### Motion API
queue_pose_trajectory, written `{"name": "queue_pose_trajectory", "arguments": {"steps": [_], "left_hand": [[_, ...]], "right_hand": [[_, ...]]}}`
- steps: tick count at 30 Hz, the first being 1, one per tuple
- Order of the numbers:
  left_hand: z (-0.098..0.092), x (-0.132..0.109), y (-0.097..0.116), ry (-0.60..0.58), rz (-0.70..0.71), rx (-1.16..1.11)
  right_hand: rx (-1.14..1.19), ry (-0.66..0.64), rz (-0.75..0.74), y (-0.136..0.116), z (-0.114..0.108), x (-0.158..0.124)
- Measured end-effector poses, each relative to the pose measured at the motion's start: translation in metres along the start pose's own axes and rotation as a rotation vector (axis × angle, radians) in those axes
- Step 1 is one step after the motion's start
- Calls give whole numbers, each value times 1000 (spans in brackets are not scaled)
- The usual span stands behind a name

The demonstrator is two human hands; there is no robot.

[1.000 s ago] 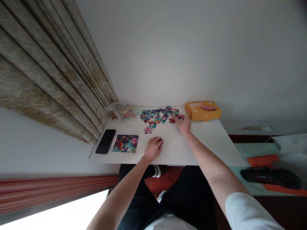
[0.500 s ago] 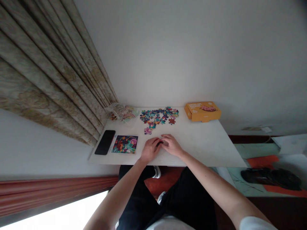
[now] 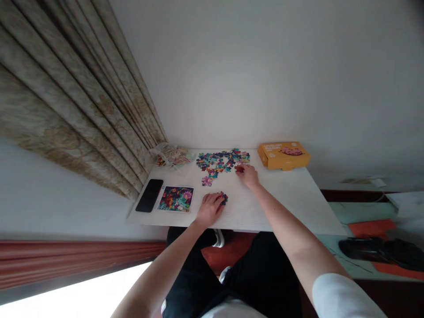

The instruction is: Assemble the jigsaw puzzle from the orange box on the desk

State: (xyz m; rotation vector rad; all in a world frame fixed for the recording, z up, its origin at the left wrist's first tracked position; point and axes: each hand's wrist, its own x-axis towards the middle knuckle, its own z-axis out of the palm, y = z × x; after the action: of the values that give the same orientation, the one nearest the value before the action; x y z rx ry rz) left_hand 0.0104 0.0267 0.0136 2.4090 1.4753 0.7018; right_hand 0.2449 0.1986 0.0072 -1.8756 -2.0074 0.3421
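Note:
A heap of colourful loose puzzle pieces (image 3: 221,160) lies at the far middle of the white table (image 3: 285,198). My right hand (image 3: 247,175) reaches to the heap's near right edge, its fingers curled over a reddish-brown piece (image 3: 239,168). My left hand (image 3: 208,208) rests on the table nearer me, fingers bent on a small joined cluster of dark pieces (image 3: 224,197). A puzzle reference picture card (image 3: 176,198) lies to the left of that hand.
A black phone (image 3: 149,195) lies at the table's left edge beside the card. A clear bag with pieces (image 3: 172,155) sits at the far left by the curtain (image 3: 82,101). An orange box (image 3: 284,154) stands far right. A lower side surface with dark objects (image 3: 380,249) is right.
My right hand left the joined cluster by my left hand and went back out to the heap's edge. The left hand stayed on the cluster.

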Motion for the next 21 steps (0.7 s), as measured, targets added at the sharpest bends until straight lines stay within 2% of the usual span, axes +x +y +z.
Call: {"name": "queue_pose_trajectory", "arguments": {"steps": [3, 5, 8, 11, 14, 16, 21], "left_hand": [[-3, 9, -4, 35, -44, 20], [-6, 25, -12, 64, -116, 45], [-15, 61, -26, 69, -253, 87], [-20, 103, -35, -19, -306, 136], [-15, 137, -33, -67, -358, 201], [-8, 151, -29, -76, -424, 228], [6, 165, -23, -32, -573, 252]], "right_hand": [[30, -14, -7, 4, -1, 5], [84, -46, 9, 8, -1, 5], [219, -132, 5, 13, 1, -5], [306, -135, -47, 13, 5, -21], [244, -70, -28, 2, 8, -30], [164, -59, 15, -10, 10, -31], [76, -77, 62, -31, 11, -27]]}}
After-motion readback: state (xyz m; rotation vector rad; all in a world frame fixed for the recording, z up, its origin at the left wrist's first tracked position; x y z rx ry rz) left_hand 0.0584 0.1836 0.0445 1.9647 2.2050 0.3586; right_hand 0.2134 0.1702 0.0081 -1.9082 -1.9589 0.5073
